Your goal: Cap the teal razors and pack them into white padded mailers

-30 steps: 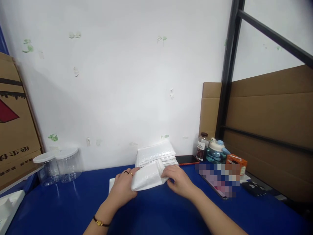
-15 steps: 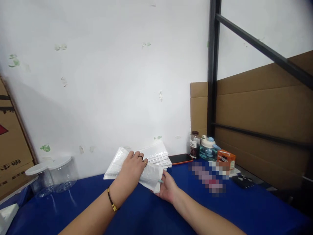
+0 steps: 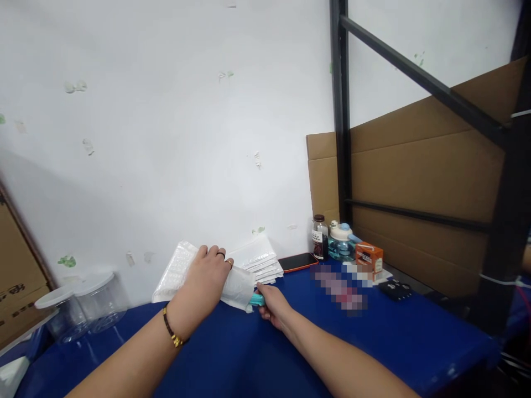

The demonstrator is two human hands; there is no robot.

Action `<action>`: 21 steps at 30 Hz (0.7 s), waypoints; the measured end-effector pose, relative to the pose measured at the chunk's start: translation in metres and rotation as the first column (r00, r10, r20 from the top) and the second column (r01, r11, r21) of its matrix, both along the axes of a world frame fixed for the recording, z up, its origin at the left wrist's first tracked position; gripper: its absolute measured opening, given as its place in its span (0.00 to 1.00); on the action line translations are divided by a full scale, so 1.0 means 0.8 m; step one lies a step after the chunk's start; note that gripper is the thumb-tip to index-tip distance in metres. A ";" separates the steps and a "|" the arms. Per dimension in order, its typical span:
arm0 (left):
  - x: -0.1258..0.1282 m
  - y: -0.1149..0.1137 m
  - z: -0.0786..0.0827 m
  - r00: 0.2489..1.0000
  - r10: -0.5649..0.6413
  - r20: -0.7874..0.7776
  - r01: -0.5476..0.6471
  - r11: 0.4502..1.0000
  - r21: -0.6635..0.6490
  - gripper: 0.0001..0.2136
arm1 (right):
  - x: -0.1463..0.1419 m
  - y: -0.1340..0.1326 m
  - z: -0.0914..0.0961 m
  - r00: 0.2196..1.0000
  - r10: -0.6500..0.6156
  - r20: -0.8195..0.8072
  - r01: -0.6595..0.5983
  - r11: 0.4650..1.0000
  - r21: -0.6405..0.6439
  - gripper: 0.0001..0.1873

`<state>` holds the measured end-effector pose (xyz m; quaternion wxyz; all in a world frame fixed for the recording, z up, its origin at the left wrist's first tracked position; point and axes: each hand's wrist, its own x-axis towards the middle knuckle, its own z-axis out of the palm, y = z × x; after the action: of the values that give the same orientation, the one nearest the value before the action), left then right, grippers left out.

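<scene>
My left hand [image 3: 202,284] is closed around a white padded mailer [image 3: 174,271], holding it raised above the blue table [image 3: 373,342] with its open end pointing right. My right hand [image 3: 271,305] pinches a small teal object [image 3: 256,300] at the mailer's mouth; part of it is hidden inside. A stack of white padded mailers [image 3: 257,258] lies just behind both hands against the wall.
An orange-cased phone [image 3: 297,262], a dark bottle [image 3: 319,237], a blue water bottle [image 3: 341,243] and an orange box [image 3: 368,257] sit at the back right. Clear lidded jars [image 3: 83,304] stand at the left. Cardboard and a black metal rack [image 3: 415,166] rise on the right.
Both hands lifted the mailer off the table and turned it lengthwise. My right hand moved to its open end, where the teal object now shows. The view swung right.
</scene>
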<state>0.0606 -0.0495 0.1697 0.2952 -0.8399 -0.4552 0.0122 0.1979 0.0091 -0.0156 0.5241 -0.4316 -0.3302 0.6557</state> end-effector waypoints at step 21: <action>-0.085 0.045 -0.136 0.919 0.370 0.135 -0.248 0.810 -0.532 0.31 | 0.057 -0.013 0.019 0.110 -0.161 0.981 -0.497 0.846 0.194 0.27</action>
<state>-0.0077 -0.0136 0.0606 0.0041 -0.7970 -0.5985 0.0808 0.2439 -0.0016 -0.0001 0.1804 -0.5621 -0.7918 0.1568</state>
